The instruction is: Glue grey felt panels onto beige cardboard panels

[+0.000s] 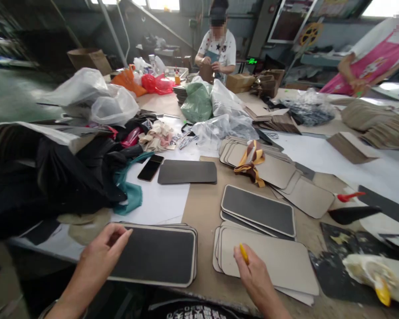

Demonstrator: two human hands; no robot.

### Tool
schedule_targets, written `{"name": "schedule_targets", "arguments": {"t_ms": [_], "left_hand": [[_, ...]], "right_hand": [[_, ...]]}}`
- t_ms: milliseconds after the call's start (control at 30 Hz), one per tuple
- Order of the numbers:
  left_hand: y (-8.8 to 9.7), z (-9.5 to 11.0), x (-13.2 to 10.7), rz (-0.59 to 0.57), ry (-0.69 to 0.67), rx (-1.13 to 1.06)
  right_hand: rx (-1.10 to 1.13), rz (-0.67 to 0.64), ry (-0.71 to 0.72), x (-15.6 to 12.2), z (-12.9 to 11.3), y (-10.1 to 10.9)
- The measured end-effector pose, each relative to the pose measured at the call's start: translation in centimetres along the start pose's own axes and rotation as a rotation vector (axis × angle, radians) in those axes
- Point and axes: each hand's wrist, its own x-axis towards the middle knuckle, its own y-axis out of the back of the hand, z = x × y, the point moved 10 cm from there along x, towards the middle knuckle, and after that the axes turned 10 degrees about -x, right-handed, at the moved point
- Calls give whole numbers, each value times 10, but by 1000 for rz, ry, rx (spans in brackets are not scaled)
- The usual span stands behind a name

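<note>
A yellow brush (244, 254) is pinched in the right hand (257, 279) above bare panels (272, 261); a finished dark-faced stack (156, 254) is touched by the open left hand (101, 254)

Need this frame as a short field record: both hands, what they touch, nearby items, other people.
left hand: left hand rests on the edge of a stack of dark rounded rectangular panels
right hand: right hand grips a thin yellow stick tool over a stack of tan rounded cardboard panels
nearby: black smartphone; single dark grey panel; yellow-brown ribbon
surface: brown work table
others: person in white star-print shirt; person in pink apron
</note>
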Motion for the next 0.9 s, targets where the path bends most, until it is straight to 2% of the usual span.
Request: {"name": "schedule_targets", "arguments": {"t_ms": [100,200,300,400,500,600,667,767,900], "left_hand": [[-75,68,-45,-305,-203,-76],[-153,111,-102,-597,-345,-114],[-216,122,-140,-743,-449,-32],[-257,117,-158,-803,-578,111],[-279,104,-166,-847,-665,215],[-287,96,-169,-849,-720,247],[-289,95,-171,-820,-774,249],[-290,97,-171,-762,-831,251],[-288,99,-169,-725,-845,254]], "right_hand": [[91,98,-113,-6,40,41],[181,206,-238,-15,78,69],[338,207,-362,-18,101,65],[523,205,-379,-11,101,46],[649,172,-338,2,87,21],[634,136,-263,12,77,4],[560,134,-220,13,78,3],[426,218,-212,7,98,22],[269,372,-297,-11,144,64]]}}
